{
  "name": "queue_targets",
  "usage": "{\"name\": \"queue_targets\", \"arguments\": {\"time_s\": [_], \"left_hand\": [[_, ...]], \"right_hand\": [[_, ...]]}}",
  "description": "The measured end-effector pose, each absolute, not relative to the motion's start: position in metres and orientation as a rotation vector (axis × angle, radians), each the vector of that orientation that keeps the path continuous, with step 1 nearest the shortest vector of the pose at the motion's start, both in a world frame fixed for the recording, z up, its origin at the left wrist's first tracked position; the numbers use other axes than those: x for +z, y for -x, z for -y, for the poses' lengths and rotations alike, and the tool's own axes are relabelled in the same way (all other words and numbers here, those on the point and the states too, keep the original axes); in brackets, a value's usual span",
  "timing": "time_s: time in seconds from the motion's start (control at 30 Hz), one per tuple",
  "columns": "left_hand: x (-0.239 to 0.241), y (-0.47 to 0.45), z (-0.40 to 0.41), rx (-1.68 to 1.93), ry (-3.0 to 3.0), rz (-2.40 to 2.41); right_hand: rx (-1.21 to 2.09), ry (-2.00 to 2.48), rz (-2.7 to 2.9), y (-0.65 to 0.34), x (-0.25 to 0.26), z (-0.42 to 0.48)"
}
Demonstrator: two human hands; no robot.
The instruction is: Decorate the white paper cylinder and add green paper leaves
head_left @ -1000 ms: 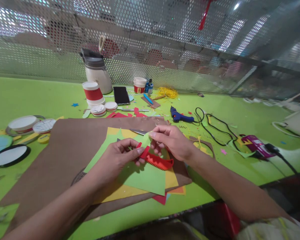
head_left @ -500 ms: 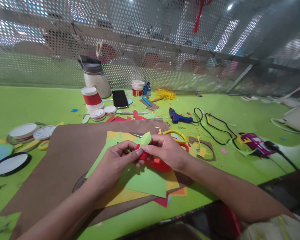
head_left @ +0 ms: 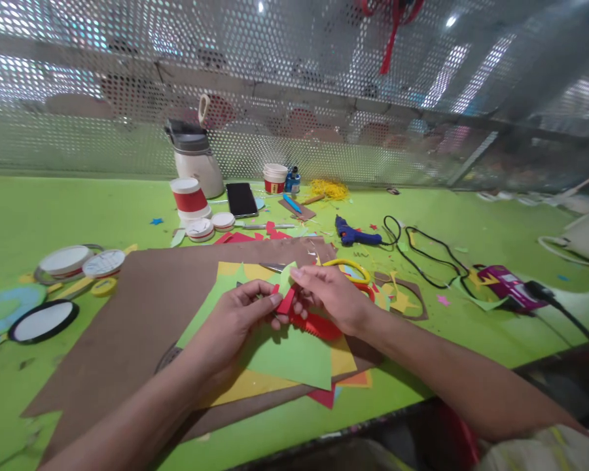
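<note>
My left hand [head_left: 245,311] is closed, thumb and fingers pinching a small red paper piece [head_left: 287,300]. My right hand [head_left: 341,297] pinches a light green paper leaf [head_left: 286,280] against the top of that red piece. Both hands meet above a green paper sheet [head_left: 294,358], which lies on a yellow sheet [head_left: 245,387]. A red item with a jagged edge [head_left: 322,328] rests under my right hand. Scissors [head_left: 348,263], with yellow on the handle, lie just behind that hand, partly hidden by it.
Brown card [head_left: 161,288] lies under the sheets. A blue glue gun [head_left: 356,234] is at back right, its cord near a purple box [head_left: 510,288]. A phone [head_left: 241,199], a kettle [head_left: 199,163] and a red-white tub [head_left: 189,197] stand behind. Round lids [head_left: 65,261] are at left.
The green leaf has tilted and dropped slightly behind the red piece, which now shows more between my fingers. The whole view has shifted a little.
</note>
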State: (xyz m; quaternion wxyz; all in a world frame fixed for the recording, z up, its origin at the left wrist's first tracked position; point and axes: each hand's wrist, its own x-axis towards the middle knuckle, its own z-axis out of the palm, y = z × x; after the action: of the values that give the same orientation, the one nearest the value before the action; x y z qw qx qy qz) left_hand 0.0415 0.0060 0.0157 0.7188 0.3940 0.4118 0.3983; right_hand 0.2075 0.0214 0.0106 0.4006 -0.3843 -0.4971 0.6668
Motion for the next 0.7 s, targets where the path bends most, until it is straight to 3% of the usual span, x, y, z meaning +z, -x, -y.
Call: {"name": "queue_targets", "arguments": {"time_s": [0.7], "left_hand": [[0.0123, -0.0389, -0.0060, 0.824, -1.077, -0.912]], "right_hand": [[1.704, 0.911, 1.234, -0.2067, 0.0104, -0.0187]]}}
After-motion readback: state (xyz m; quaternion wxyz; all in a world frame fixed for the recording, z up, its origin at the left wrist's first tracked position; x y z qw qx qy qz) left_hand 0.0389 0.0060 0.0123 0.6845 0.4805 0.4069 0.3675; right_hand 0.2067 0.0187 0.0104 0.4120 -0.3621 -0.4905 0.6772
